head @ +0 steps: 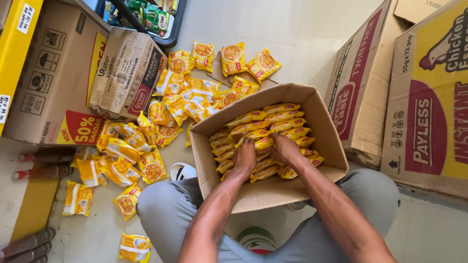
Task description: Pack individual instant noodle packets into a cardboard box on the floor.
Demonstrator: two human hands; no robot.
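Noodle packets (pixel 265 127), yellow with red marks, stand on edge in tight rows inside an open cardboard box (pixel 319 114) that rests tilted against the person's knees, its mouth turned toward the wearer so both hands reach in easily. Far left: a yellow shelf edge (pixel 14 48) and a large printed carton (pixel 53 78), with a smaller brown carton (pixel 127 73) leaning on it; bottle tops (pixel 29 157) at the floor's edge, bodies hidden. Loose packets (pixel 122 160) of the same kind lie scattered flat over the pale floor (pixel 302 29), from the left cartons up past the box's far flap. Left hand (pixel 244 157): fingers pushed down between packets, closed state cannot be told, since the fingertips are buried. Right hand (pixel 285 150): likewise sunk among the rows, fingertips hidden, grip not readable. A white shoe (pixel 183 171) peeks beside the grey trouser leg (pixel 165 204). Right: two tall cartons (pixel 414 107), red and yellow, cut off by the frame. Depth of the box's filling is not visible.
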